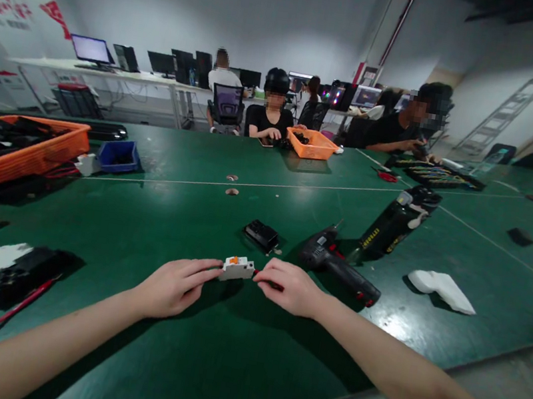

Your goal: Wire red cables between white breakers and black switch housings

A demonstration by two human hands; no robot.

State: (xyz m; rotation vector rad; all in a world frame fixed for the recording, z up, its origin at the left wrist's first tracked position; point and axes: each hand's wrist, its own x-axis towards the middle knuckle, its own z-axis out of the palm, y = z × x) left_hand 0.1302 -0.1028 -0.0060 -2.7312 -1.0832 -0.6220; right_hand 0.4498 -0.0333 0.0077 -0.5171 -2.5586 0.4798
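Observation:
A small white circuit breaker [238, 268] with an orange lever stands just above the green table, in front of me. My left hand [181, 284] pinches its left end between thumb and fingers. At the right end of the breaker, my right hand [290, 287] is closed round a thin red-and-black piece [275, 286]. Its near tip meets or almost meets the breaker; most of it is hidden by my fingers, so its kind is unclear. A black block-shaped part [261, 234] lies just beyond the breaker. Close to my right hand rests a black cordless screwdriver [337, 261].
Left, an orange basket [70, 145] of black parts stands by a blue bin [119, 156]. Red-handled tools [21, 306] lie nearer. Right are a black bottle-like cylinder [397, 223] and a white bent piece [442, 288]. Co-workers sit across the table [191, 161] by another orange basket [311, 146].

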